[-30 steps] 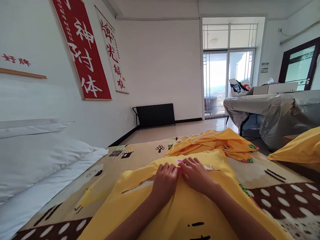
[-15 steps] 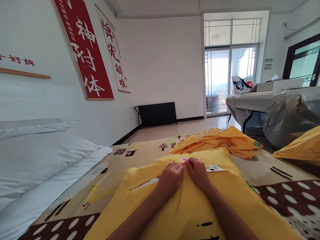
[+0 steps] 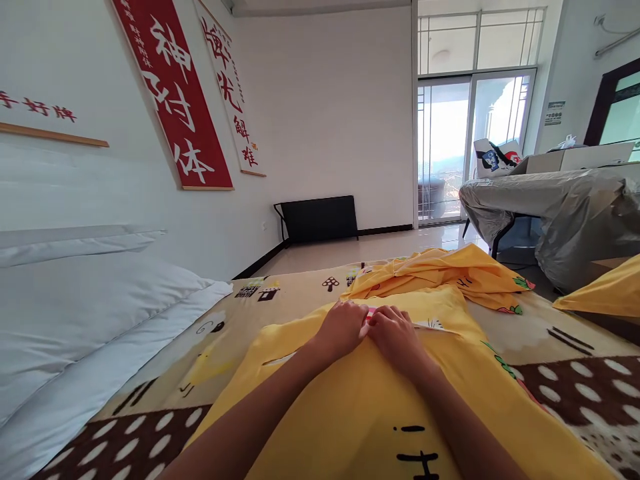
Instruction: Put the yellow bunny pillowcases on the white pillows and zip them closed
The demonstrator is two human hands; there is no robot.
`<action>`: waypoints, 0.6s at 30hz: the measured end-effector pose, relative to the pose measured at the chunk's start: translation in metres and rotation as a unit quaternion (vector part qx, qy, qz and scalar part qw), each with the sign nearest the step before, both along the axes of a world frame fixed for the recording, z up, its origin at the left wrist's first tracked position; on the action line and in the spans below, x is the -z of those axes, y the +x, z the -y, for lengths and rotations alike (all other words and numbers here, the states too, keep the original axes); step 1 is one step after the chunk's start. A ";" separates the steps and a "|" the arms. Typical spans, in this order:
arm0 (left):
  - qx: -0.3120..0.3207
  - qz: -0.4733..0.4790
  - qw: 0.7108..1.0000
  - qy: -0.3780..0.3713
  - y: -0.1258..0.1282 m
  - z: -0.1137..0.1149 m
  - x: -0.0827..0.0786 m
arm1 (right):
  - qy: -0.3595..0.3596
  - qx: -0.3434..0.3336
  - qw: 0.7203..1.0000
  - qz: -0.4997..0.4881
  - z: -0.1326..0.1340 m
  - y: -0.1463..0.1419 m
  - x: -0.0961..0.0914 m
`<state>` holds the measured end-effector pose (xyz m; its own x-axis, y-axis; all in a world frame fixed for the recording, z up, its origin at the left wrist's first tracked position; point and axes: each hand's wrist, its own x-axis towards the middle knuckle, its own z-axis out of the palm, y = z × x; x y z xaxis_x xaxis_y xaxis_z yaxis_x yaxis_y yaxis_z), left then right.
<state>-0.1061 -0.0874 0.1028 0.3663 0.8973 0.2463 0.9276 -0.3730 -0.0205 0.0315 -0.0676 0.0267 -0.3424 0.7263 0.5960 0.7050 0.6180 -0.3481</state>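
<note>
A yellow pillowcase (image 3: 360, 407) with black marks lies over a pillow on the patterned bedsheet (image 3: 200, 353) in front of me. My left hand (image 3: 343, 327) and my right hand (image 3: 397, 333) rest side by side at its far edge. Both have their fingers curled and pinch the yellow cloth where a small pink patch shows between them. A slit in the cloth shows white filling left of my left hand.
A crumpled yellow cloth (image 3: 440, 273) lies beyond my hands. A white duvet (image 3: 75, 313) is piled at the left by the wall. Another yellow pillow (image 3: 605, 293) sits at the right edge. A covered table (image 3: 550, 200) stands near the balcony door.
The view has tilted down and shifted a little. My hands have slid slightly forward along the pillowcase edge and stay pinched together on it.
</note>
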 end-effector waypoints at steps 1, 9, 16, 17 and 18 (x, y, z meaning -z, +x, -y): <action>-0.002 0.008 1.000 -0.008 0.000 -0.001 0.000 | 0.001 0.000 1.000 -0.001 -0.001 0.000 0.001; -0.042 0.049 0.997 -0.049 -0.031 -0.004 -0.008 | 0.013 -0.012 0.999 -0.034 -0.004 0.003 0.002; -0.091 -0.007 0.995 -0.036 -0.046 0.006 -0.015 | 0.003 -0.026 0.999 -0.039 -0.003 0.002 0.002; -0.094 -0.020 0.995 -0.030 -0.045 0.009 -0.015 | 0.003 -0.024 0.999 -0.040 -0.003 0.002 0.002; -0.095 -0.034 0.995 -0.021 -0.043 0.012 -0.015 | 0.004 -0.022 0.999 -0.040 -0.003 0.002 0.001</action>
<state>-0.1494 -0.0989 0.1175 0.2044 0.9608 0.1871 0.9783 -0.1936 -0.0742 0.0337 -0.0647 0.0256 -0.3247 0.7071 0.6282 0.6468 0.6506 -0.3980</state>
